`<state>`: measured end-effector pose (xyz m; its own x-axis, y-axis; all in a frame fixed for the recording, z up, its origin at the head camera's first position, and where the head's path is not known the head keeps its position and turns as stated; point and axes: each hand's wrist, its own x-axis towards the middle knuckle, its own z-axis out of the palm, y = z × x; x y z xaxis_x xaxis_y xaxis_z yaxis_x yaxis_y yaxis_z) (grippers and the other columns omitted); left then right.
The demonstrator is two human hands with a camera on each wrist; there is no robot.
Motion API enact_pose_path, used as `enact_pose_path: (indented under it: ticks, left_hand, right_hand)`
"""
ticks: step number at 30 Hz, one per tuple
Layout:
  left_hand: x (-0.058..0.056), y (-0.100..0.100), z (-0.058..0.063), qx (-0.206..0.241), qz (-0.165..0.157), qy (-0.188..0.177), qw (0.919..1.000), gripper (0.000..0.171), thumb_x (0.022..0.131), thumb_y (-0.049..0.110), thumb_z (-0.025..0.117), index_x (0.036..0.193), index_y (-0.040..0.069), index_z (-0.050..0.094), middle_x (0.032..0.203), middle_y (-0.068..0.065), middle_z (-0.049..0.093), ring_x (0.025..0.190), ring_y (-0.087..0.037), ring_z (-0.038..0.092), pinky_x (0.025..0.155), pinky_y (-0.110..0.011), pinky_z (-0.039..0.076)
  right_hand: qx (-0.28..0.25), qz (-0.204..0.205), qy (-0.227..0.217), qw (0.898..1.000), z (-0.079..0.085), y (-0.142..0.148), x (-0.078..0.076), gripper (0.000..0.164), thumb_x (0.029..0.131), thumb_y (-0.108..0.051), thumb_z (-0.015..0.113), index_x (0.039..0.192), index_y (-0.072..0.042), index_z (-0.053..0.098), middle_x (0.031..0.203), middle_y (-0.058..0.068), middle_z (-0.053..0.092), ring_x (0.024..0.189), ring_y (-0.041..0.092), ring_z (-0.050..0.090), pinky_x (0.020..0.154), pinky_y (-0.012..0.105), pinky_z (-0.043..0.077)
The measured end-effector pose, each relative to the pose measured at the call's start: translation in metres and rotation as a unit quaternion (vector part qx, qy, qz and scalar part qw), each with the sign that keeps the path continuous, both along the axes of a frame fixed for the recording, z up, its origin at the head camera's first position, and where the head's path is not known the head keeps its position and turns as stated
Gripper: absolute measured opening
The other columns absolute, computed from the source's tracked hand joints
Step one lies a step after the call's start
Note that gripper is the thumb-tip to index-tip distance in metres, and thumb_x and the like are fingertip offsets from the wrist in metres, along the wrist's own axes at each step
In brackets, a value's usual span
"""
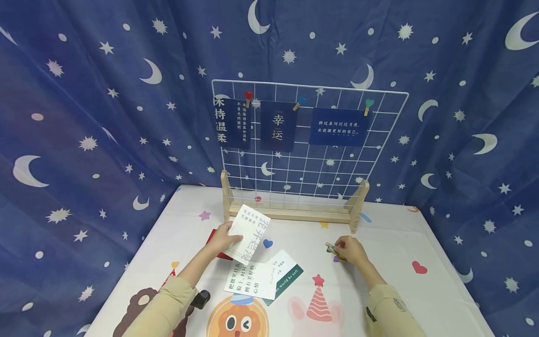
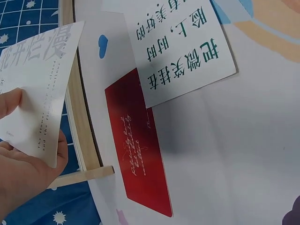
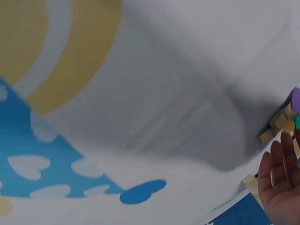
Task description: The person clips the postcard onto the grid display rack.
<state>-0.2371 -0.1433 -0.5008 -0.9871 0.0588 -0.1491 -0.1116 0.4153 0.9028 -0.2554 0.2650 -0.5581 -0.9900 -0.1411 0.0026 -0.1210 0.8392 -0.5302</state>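
Observation:
Between thumb and fingers my left hand (image 1: 222, 241) holds a white card (image 1: 251, 231) with large grey lettering, raised in front of the grid stand. In the left wrist view the thumb lies on the card's printed face. My right hand (image 1: 353, 251) pinches small wooden clothespins (image 1: 335, 252) at its fingertips, low over the right of the table. Purple and green bits show on these clothespins in the right wrist view. Under the left hand lies a red card (image 2: 138, 145), partly covered by a white card with green lettering (image 2: 187, 51).
A white wire grid (image 1: 303, 173) on a wooden base (image 1: 290, 215) stands at the back. Three dark blue cards, among them a wide one (image 1: 341, 135), hang there from heart clips. A green-edged card (image 1: 290, 283) overlaps the white card on the patterned tablecloth (image 1: 400, 309).

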Motion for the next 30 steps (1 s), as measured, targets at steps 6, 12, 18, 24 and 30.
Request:
enact_pose_path:
  ticks: [6, 12, 18, 24, 30]
  left_hand:
    - [0.002, 0.003, -0.002, 0.004, 0.001, -0.002, 1.0000, 0.041, 0.083, 0.002, 0.064, 0.121, -0.009, 0.053, 0.106, -0.022, 0.063, 0.080, -0.017, 0.061, 0.073, -0.030, 0.055]
    - [0.002, 0.004, -0.009, 0.013, 0.005, -0.006, 0.9999, 0.038, 0.083, 0.001, 0.064, 0.120, -0.008, 0.054, 0.104, -0.020, 0.065, 0.080, -0.016, 0.060, 0.072, -0.029, 0.054]
    - [0.003, 0.010, -0.009, 0.017, 0.009, 0.003, 0.9998, 0.040, 0.083, 0.001, 0.064, 0.121, -0.007, 0.053, 0.102, -0.019, 0.065, 0.080, -0.016, 0.060, 0.073, -0.029, 0.054]
    - [0.007, 0.016, -0.018, 0.009, 0.011, 0.019, 0.9997, 0.038, 0.082, -0.001, 0.063, 0.118, -0.008, 0.054, 0.102, -0.018, 0.065, 0.080, -0.016, 0.059, 0.074, -0.032, 0.056]
    - [0.008, 0.017, -0.025, 0.000, 0.019, 0.024, 0.9995, 0.037, 0.083, 0.001, 0.063, 0.118, -0.007, 0.054, 0.101, -0.017, 0.065, 0.080, -0.016, 0.060, 0.074, -0.031, 0.055]
  right_hand:
    - [-0.005, -0.019, 0.018, 1.000, -0.003, -0.003, 0.002, 0.009, 0.082, -0.002, 0.065, 0.074, -0.002, 0.063, 0.068, 0.006, 0.063, 0.062, 0.017, 0.055, 0.056, 0.028, 0.045]
    - [-0.026, -0.034, 0.028, 0.999, 0.000, 0.000, 0.000, 0.006, 0.082, -0.002, 0.061, 0.077, 0.000, 0.060, 0.068, 0.006, 0.060, 0.062, 0.016, 0.052, 0.057, 0.028, 0.044]
    - [-0.081, -0.048, 0.020, 0.995, 0.002, 0.005, -0.004, 0.004, 0.082, -0.002, 0.059, 0.080, 0.001, 0.058, 0.063, 0.003, 0.052, 0.057, 0.012, 0.043, 0.051, 0.020, 0.036]
    - [-0.109, -0.051, 0.042, 0.992, 0.003, 0.006, -0.008, 0.007, 0.087, -0.002, 0.054, 0.089, 0.003, 0.059, 0.076, 0.010, 0.062, 0.070, 0.016, 0.057, 0.067, 0.027, 0.049]
    - [-0.145, -0.064, 0.037, 0.987, 0.008, 0.003, -0.009, 0.014, 0.097, -0.007, 0.048, 0.098, 0.004, 0.057, 0.080, 0.014, 0.060, 0.069, 0.012, 0.053, 0.061, 0.018, 0.045]
